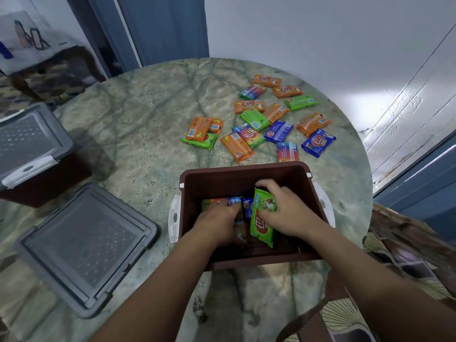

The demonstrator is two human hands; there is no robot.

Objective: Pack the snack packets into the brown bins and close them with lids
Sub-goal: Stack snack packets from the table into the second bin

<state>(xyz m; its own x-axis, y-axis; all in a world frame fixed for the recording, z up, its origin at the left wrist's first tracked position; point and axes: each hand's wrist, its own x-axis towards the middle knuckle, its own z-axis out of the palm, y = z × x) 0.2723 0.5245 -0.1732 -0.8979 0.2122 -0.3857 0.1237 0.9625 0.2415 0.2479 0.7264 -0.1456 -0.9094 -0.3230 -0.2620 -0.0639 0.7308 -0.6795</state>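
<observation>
- Surface: round table (148, 134) under a marbled green-grey cloth, set against a white wall, blue door frame behind.
- Open brown bin (246, 178), near edge of the table, white latches on both sides; several packets lie inside.
- Left hand (217, 218): inside the bin, fingers pressed down on a multicoloured packet (222, 201); whether it grips, cannot tell.
- Right hand (283, 211): inside the bin, fingers curled round an upright green packet (261, 225).
- Loose snack packets (261, 117): orange, green, blue, scattered on the table beyond the bin.
- Grey lid (86, 245): flat on the table, left of the bin.
- Second bin (44, 178), far left, lidded.
</observation>
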